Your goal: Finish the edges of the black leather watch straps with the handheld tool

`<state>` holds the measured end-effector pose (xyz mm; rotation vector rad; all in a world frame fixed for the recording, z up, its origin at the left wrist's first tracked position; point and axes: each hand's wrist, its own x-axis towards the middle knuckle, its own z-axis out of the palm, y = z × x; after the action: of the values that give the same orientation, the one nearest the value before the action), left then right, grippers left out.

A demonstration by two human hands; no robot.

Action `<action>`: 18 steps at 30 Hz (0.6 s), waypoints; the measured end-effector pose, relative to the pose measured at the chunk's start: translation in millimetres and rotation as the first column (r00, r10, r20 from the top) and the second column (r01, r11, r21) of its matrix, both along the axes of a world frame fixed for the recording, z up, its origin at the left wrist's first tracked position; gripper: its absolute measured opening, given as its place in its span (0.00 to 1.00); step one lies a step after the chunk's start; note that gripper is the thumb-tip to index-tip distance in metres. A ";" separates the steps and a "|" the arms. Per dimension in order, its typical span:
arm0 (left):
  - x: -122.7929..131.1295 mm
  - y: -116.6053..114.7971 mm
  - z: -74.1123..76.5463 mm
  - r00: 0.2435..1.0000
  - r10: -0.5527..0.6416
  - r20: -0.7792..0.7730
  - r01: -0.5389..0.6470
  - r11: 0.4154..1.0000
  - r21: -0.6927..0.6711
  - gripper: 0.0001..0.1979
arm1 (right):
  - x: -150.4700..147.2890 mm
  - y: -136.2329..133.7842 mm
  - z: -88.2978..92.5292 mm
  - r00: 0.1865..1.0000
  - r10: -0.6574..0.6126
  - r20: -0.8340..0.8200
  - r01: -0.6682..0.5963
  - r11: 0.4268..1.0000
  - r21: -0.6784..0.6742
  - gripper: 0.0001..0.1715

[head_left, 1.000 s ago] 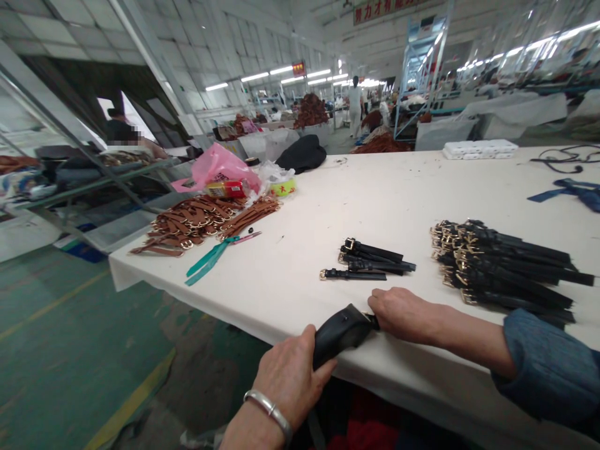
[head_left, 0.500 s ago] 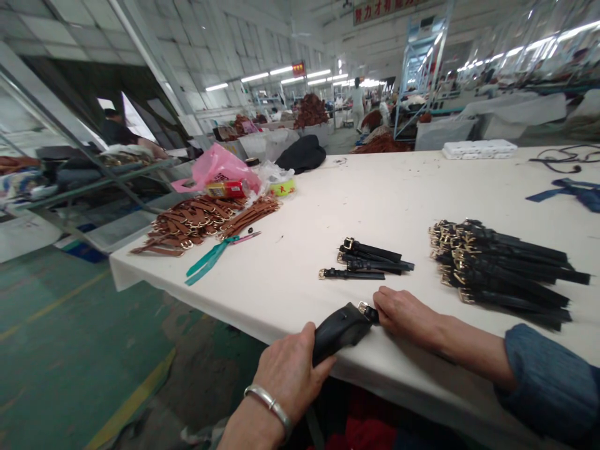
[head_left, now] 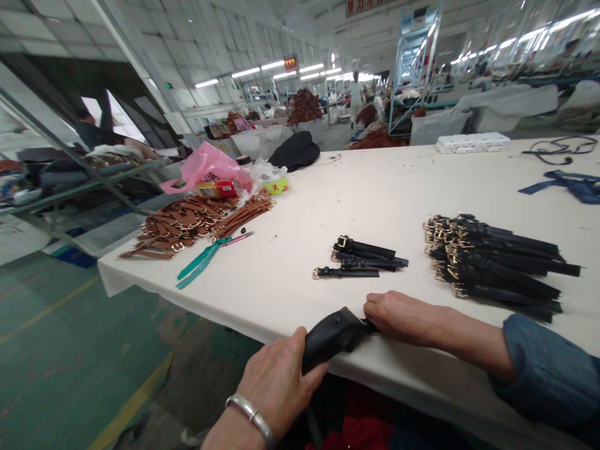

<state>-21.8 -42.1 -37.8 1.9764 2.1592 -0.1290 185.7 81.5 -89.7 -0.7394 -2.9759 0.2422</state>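
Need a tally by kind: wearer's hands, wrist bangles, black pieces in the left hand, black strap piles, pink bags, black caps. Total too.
Wearer's hands: 2 (left hand, right hand)
Bangle: 1
Black piece in left hand: 1
Black strap piles: 2 (small pile, large pile)
Pink bag: 1
Black cap: 1
Total: 8

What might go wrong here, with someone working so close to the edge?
The left hand holds a black object at the edge of the table, so it might drop if that grip loosened. Black buckled straps lie just beyond the right hand; a forward swing might scatter them.
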 end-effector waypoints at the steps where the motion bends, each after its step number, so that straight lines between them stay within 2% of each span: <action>1: -0.5 0.5 -0.2 1.000 0.002 0.007 -0.002 1.000 -0.008 0.13 | -0.5 0.4 2.9 1.000 0.010 0.013 -0.010 1.000 -0.007 0.13; 9: -1.5 3.1 1.8 1.000 -0.011 0.008 0.011 1.000 0.001 0.14 | -9.6 -1.8 13.8 0.991 -0.043 0.128 0.046 0.999 -0.021 0.12; 18: -3.6 7.0 -2.3 0.999 -0.017 0.035 0.017 1.000 0.001 0.15 | -18.5 -4.1 11.4 0.983 -0.013 0.183 -0.015 0.989 0.148 0.09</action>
<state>-25.4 -35.1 -40.1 1.9831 2.1212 -0.0956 167.2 77.3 -78.3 -0.7822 -3.1218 -0.0520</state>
